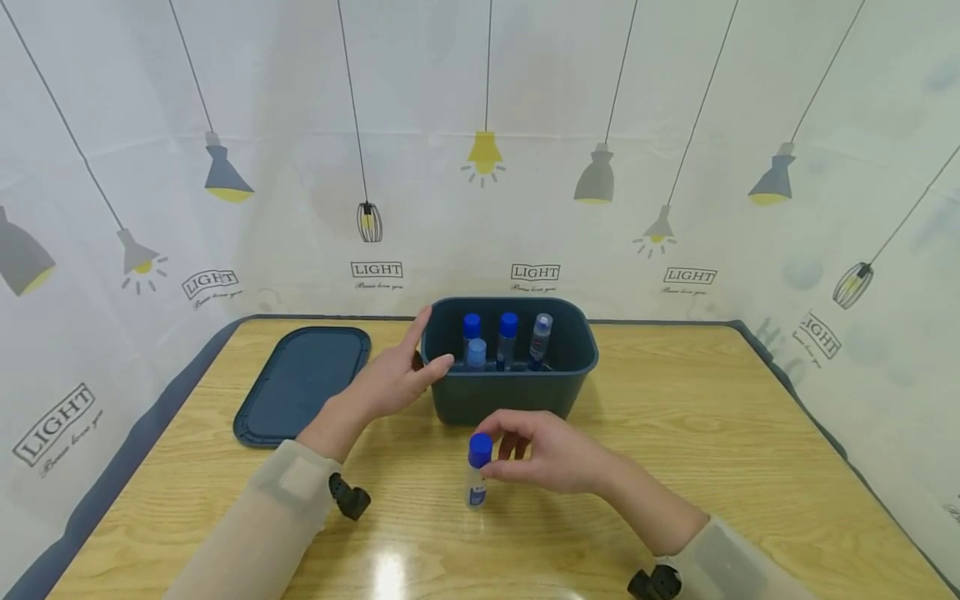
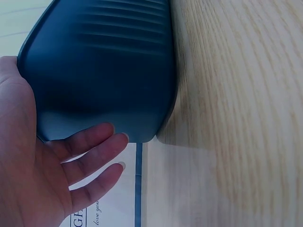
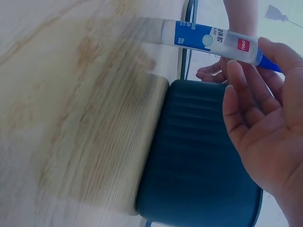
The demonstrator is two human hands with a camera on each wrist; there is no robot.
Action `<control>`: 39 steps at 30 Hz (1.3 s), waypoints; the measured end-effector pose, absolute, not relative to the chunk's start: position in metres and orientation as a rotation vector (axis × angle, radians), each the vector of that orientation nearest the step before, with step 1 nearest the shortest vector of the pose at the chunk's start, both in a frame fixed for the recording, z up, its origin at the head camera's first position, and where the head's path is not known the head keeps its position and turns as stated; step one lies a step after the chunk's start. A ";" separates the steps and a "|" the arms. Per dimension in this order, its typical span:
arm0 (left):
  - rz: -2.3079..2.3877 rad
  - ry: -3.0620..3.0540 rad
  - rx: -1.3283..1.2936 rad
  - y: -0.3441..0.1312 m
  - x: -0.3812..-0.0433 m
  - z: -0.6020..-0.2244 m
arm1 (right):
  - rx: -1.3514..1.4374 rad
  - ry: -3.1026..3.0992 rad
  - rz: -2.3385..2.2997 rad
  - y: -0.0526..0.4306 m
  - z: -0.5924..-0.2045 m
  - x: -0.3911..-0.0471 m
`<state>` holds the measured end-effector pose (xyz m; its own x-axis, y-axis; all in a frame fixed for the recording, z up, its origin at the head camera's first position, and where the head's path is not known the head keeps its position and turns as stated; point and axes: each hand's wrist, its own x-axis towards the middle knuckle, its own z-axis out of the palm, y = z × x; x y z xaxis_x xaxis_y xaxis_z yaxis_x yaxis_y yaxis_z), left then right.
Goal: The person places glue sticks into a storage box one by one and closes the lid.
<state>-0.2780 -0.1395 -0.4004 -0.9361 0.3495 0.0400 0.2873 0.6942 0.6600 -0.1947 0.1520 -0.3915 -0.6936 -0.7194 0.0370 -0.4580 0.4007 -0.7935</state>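
Observation:
My right hand [image 1: 551,454] pinches the blue cap of a liquid glue bottle [image 1: 477,483] between thumb and index finger. The clear bottle, with its blue and white label [image 3: 199,37], is upright at the table surface, in front of a dark blue plastic bin [image 1: 510,400]. The other right fingers are loosely bent beside the cap. My left hand [image 1: 393,379] rests at the bin's left end, its fingers [image 2: 97,153] relaxed along the outer wall and the thumb at the rim. Inside the bin stand several similar bottles [image 1: 507,333], one of them [image 1: 541,337] with its blue end down.
A dark blue lid [image 1: 303,387] lies flat on the wooden table [image 1: 712,433], left of the bin. Behind the table hangs a white backdrop [image 1: 435,225] printed with lamps. A small black device [image 1: 349,497] is on the left sleeve, another [image 1: 655,582] on the right.

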 end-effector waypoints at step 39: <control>1.071 2.770 0.547 -0.142 -0.279 -0.400 | -0.779 2.938 -1.651 0.180 -0.332 -0.253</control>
